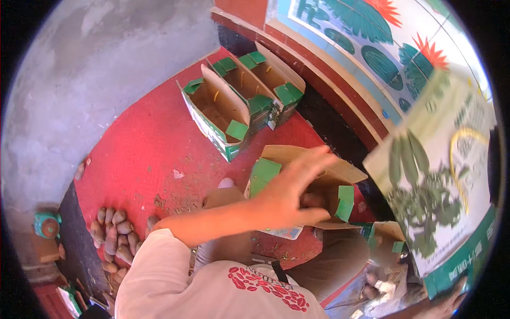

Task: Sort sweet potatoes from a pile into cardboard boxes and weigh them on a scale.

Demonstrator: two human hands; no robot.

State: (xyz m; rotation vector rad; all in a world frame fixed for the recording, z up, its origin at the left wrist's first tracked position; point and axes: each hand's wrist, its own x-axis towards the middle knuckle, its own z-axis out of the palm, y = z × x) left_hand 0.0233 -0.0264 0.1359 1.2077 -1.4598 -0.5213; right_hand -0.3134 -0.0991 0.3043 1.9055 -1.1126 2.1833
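My left hand (289,194) reaches across in front of me, fingers and thumb spread apart with nothing between them. Below it stands an open cardboard box (346,202) with green inner flaps; something brown and rounded shows inside, partly hidden by the hand. At the lower right rim, my right hand (451,302) has its fingers at the bottom edge of a raised carton (409,181), gripping it. This carton is white and green, printed with vegetables, and has a yellow cord handle. Part of the right hand is cut off.
Three open cardboard boxes (218,103) stand side by side farther off on the red floor covering (138,143). Sweet potatoes (114,234) lie heaped at the left. A wall (101,58) bounds the far left, and a painted tiled wall (350,42) the right.
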